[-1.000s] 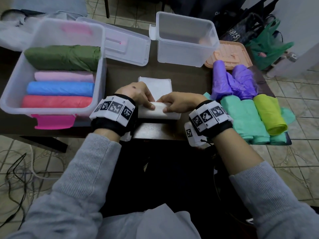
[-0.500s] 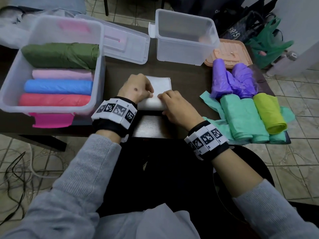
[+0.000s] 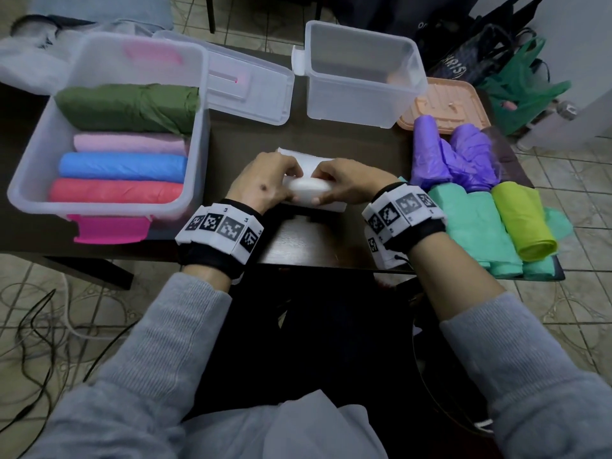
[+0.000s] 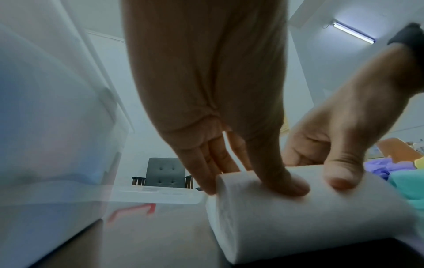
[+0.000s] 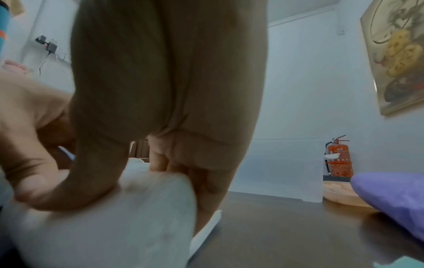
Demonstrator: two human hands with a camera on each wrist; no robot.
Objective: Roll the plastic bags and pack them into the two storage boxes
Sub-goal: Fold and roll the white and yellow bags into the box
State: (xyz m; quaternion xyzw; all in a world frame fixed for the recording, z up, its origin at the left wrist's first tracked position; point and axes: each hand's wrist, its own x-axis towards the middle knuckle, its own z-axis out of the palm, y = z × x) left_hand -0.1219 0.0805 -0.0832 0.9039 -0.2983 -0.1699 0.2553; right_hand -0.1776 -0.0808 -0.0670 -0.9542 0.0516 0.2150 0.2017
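My left hand: curled on the left end of the white bag roll, thumb on top and fingers behind it.
My right hand: gripping the roll's right end the same way, thumb pressed on top.
White bag roll: on the dark table near its front edge, its unrolled tail lying flat toward 12 o'clock.
Left wrist view: alone shows the roll's layered end face and both my thumbs on it.
Right wrist view: alone shows the flat tail's edge under my fingers; blurred.
Left storage box: at 10 o'clock, holding green, pink, blue and red rolls.
Right storage box: at 12 o'clock.
Waiting bags: purple bag, teal rolls and yellow-green roll at 3 o'clock.
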